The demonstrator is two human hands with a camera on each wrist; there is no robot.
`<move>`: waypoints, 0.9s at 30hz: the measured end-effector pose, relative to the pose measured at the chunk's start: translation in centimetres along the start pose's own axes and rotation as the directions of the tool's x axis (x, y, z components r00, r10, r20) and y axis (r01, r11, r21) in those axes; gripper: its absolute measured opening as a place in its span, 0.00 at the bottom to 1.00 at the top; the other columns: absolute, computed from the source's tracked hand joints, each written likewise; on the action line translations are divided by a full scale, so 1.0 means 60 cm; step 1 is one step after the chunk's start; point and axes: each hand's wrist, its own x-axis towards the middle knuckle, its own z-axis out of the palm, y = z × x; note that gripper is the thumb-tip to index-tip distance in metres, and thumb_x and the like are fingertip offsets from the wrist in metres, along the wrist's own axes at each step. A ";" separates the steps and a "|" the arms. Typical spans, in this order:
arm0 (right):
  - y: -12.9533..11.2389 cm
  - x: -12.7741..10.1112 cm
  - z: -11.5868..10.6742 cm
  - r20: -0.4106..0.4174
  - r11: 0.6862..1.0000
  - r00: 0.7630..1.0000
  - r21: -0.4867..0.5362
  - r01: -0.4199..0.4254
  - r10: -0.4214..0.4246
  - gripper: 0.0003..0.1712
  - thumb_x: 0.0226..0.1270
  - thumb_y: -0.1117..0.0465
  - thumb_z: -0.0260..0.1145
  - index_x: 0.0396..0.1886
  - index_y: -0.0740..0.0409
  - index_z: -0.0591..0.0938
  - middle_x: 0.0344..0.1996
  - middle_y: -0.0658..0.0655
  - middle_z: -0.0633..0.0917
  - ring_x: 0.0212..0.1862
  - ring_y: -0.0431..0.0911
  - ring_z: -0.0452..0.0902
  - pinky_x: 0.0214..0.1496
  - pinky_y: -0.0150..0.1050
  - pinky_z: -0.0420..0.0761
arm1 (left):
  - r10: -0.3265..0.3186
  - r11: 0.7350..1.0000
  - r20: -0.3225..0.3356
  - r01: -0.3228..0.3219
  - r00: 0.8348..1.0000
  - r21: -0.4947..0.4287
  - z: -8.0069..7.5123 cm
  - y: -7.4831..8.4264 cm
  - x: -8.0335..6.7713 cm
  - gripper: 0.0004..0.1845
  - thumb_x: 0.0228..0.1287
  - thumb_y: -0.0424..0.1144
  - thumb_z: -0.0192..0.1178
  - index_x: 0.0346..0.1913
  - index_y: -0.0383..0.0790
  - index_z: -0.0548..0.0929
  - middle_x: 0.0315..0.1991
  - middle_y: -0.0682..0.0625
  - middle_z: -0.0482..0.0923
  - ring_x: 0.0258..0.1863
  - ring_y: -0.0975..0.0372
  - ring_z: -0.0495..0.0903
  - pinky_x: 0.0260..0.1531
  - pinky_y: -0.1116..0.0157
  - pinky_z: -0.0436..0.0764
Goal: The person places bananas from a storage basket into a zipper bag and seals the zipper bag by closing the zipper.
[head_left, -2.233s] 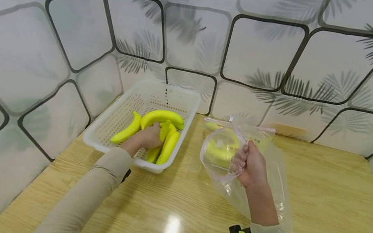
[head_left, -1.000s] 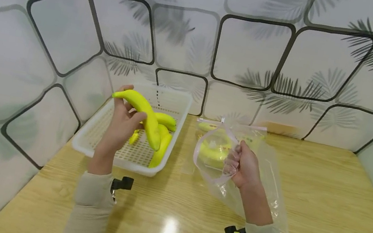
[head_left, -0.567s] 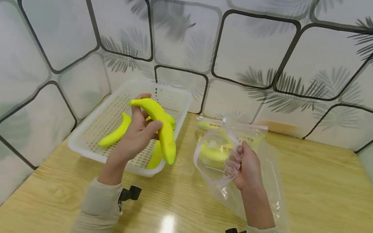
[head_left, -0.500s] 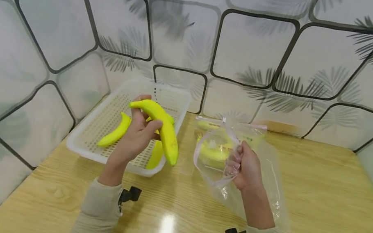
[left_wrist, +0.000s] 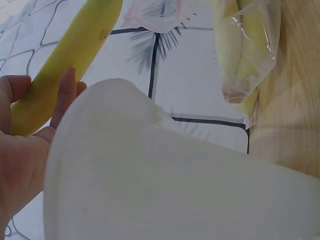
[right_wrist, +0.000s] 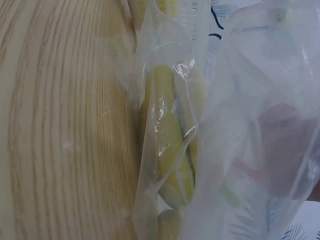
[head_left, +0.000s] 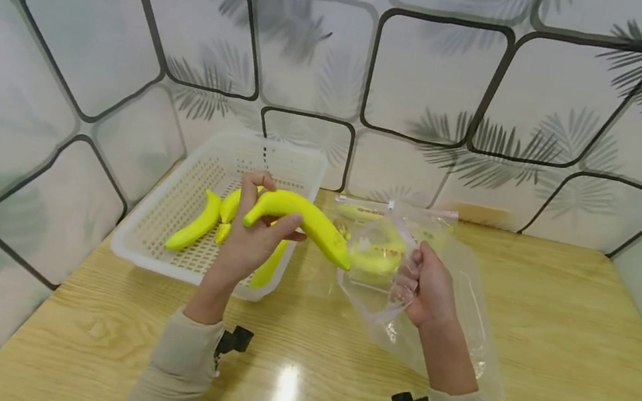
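My left hand (head_left: 262,219) grips a yellow banana (head_left: 299,214) and holds it in the air, its tip pointing right at the mouth of a clear zip bag (head_left: 449,316). My right hand (head_left: 418,286) grips that bag's rim and holds the mouth wide. Bananas (head_left: 375,260) lie inside the bag. In the left wrist view the held banana (left_wrist: 75,55) runs up past my fingers (left_wrist: 65,95). The right wrist view shows bagged bananas (right_wrist: 170,150) through the film.
A white perforated basket (head_left: 196,178) with more bananas (head_left: 193,232) stands at the back left of the wooden table (head_left: 553,385). A second zip bag (head_left: 415,216) lies behind, against the tiled wall. Black wrist mounts (head_left: 235,339) sit on both sleeves.
My left hand has lifted one banana out of the basket and carried it right, turning its tip toward the bag's mouth. The right hand has kept the bag held wide.
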 end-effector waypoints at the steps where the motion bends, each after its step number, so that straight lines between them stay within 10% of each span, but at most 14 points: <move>1: 0.000 0.000 -0.001 -0.001 1.000 1.000 0.005 -0.002 0.002 0.27 0.83 0.45 0.35 0.19 0.47 0.57 0.12 0.43 0.59 0.16 0.37 0.47 0.13 0.26 0.56 | 0.006 1.000 0.007 -0.006 1.000 0.006 0.000 -0.001 -0.001 0.23 0.67 0.22 0.56 0.44 0.47 0.52 0.42 0.42 0.75 0.37 0.59 0.86 0.37 0.56 0.87; 9: 0.000 0.000 -0.002 -0.003 1.000 1.000 0.004 -0.012 0.012 0.26 0.83 0.44 0.36 0.20 0.47 0.58 0.12 0.43 0.60 0.13 0.36 0.51 0.12 0.26 0.57 | 0.149 0.988 0.122 -0.151 0.981 0.009 0.005 -0.024 -0.002 0.22 0.65 0.22 0.58 0.41 0.37 0.53 0.38 0.42 0.70 0.30 0.60 0.79 0.34 0.65 0.84; 15: 0.001 0.000 -0.002 0.010 1.000 1.000 -0.007 -0.010 0.010 0.27 0.82 0.44 0.36 0.19 0.47 0.58 0.12 0.43 0.60 0.13 0.36 0.51 0.12 0.26 0.57 | 0.181 0.934 0.109 -0.206 0.977 0.293 0.023 -0.036 -0.007 0.23 0.61 0.24 0.64 0.41 0.33 0.56 0.41 0.38 0.72 0.20 0.62 0.68 0.21 0.70 0.72; 19: 0.000 -0.001 0.000 0.008 1.000 1.000 -0.017 -0.011 0.011 0.27 0.83 0.44 0.36 0.20 0.47 0.58 0.12 0.43 0.60 0.14 0.36 0.51 0.12 0.26 0.57 | 0.203 0.826 0.123 -0.238 0.971 0.511 0.041 -0.046 -0.011 0.23 0.61 0.30 0.69 0.41 0.35 0.60 0.41 0.38 0.74 0.19 0.63 0.67 0.20 0.70 0.71; 27: -0.006 -0.004 0.003 -0.011 1.000 1.000 -0.020 -0.020 0.020 0.27 0.82 0.44 0.36 0.19 0.47 0.58 0.12 0.43 0.60 0.13 0.36 0.53 0.12 0.26 0.58 | 0.296 0.512 0.244 -0.370 0.923 0.776 0.070 -0.069 -0.020 0.20 0.65 0.35 0.66 0.41 0.35 0.61 0.32 0.44 0.63 0.23 0.60 0.65 0.22 0.68 0.72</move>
